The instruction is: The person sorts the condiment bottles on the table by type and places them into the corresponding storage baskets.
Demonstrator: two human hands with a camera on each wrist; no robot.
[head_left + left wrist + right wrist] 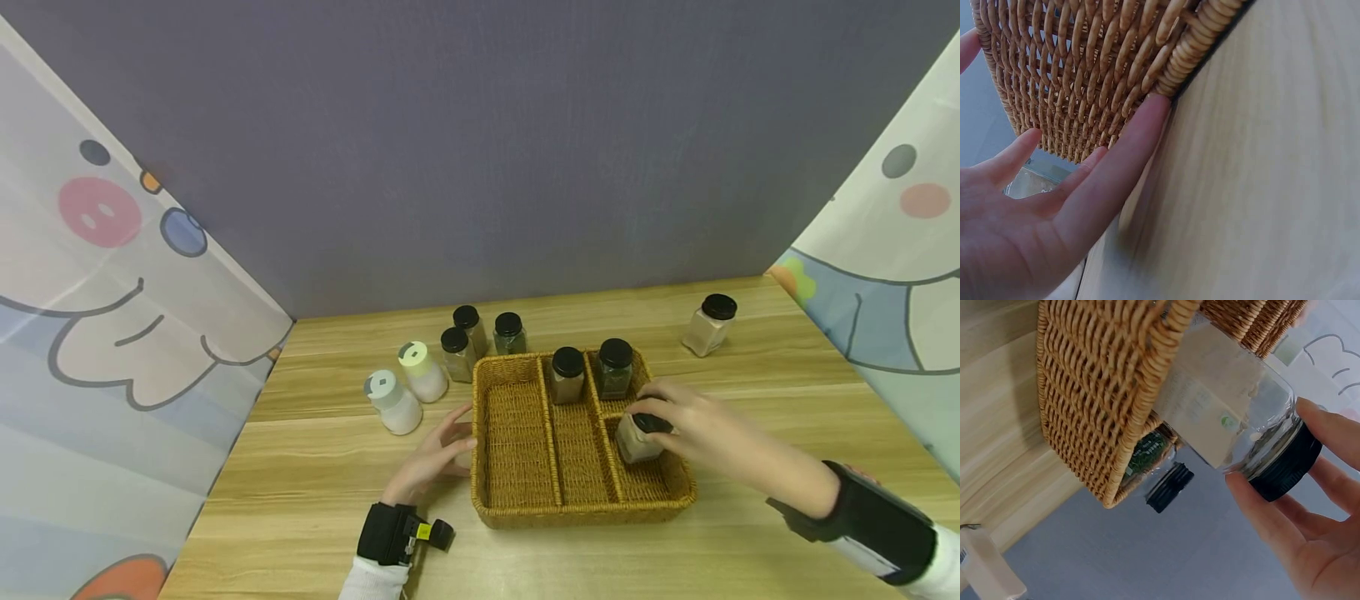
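**Your right hand holds a jar in the basket; your left steadies the side**

Your right hand point(693, 425) curls around the black lid of a spice jar point(639, 439), thumb on one side and fingers on the other. The jar sits directly under your palm, tilted, with its base down in the front right compartment of the wicker basket point(517, 508). In the right wrist view, the jar's glass body and paper label press close against the woven rim.

Your left hand point(438, 457) lies flat and relaxed, fingers straight. The fingertips point(1154, 106) touch the basket's left outer wall, low down where it meets the wooden table point(315, 467). It grips nothing.

Behind your right hand, two black-lidded jars stand upright in the basket's back compartments: one with pale contents point(567, 376), one with dark contents point(614, 369). The long left compartment holds nothing.

Just behind the basket's back left corner, three more black-lidded jars point(480, 333) stand in a cluster. To their left stand two white bottles point(408, 387), near your left hand. One further jar point(708, 324) stands alone, well apart at the table's far right.
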